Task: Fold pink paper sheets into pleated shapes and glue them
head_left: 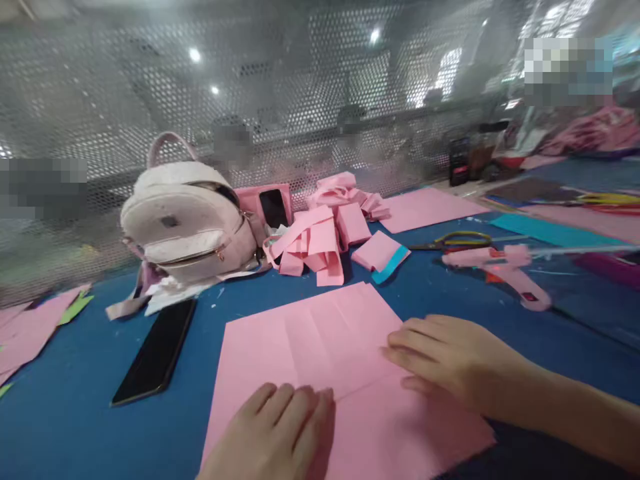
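Observation:
A large sheet of pink paper (260,360) lies on the blue table in front of me, with faint crease bands across its upper half. A line, either a fold or a paper edge, crosses it between my hands. My left hand (275,433) rests low on the sheet, its fingers curled together at that line; the thumb tip is hidden. At the right side, my right hand (450,360) holds the paper with fingers bent and close together. Beyond the sheet lies a small folded pink piece with a blue strip (383,257).
A phone (157,353) lies left, near a pale backpack (190,220). Pink paper strips (315,243) are heaped behind the sheet. To the right are a pink glue gun (500,263) with its cord, scissors (460,240) and blue paper (555,230). A perforated metal screen (300,100) stands behind.

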`<state>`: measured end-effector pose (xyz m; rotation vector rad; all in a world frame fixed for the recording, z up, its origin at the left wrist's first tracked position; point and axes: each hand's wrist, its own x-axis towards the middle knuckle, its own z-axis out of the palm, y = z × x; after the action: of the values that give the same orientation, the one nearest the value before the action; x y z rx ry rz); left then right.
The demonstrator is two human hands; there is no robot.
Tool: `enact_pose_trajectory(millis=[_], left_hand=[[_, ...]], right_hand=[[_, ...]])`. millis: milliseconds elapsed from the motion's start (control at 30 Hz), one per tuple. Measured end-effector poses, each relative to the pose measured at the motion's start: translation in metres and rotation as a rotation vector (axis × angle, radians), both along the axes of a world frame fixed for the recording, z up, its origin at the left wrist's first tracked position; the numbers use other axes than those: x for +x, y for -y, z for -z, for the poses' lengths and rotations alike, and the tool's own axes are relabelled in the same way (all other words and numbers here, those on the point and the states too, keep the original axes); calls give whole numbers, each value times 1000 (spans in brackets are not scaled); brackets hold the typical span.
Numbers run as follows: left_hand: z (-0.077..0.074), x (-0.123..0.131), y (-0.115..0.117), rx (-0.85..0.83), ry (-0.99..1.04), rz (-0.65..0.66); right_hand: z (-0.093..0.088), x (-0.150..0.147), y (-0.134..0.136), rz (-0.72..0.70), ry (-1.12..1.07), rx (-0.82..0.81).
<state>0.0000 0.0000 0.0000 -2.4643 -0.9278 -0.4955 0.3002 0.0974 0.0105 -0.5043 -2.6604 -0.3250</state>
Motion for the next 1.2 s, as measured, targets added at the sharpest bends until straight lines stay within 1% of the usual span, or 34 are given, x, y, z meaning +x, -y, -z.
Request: enact_pose_trajectory(millis=[100,200,267,367,467,567,700,833,900,967,1033,1200], left_hand=[[-17,-7,-4,-24,-82,-7],[-31,-13,-4,-77,-130,-35],[-39,-17,-4,-88,-120,-35],[-50,-20,-3,-82,-123,12],[-57,-24,-4,-67,-139,26],[-55,-31,-4,-95,-136,37],[-47,-40,-6,-126,-90,64],[-37,-45,-10,-114,-77,91],[-30,-47,-10,-97,-67,68],[-24,-48,-8,-109,-75,15],[-22,-47,-6,-138,-83,-13],[-24,-31,-8,-240,-98,45]], right_hand=[[-7,-10,-1,-115,47,36],[-14,-21,0,-201,75,70],[-18,-27,1,-236,82,92],[-20,-37,0,-287,83,110],[-18,-45,-2,-338,63,115],[-15,-52,-4,-372,44,103],[-13,-59,-7,-404,58,97],[-15,-65,-13,-453,91,74],[-16,-68,-15,-478,101,25],[-17,-70,-17,-496,105,-41],[-17,-72,-19,-507,109,-99],[-11,-75,-29,-551,84,-231]])
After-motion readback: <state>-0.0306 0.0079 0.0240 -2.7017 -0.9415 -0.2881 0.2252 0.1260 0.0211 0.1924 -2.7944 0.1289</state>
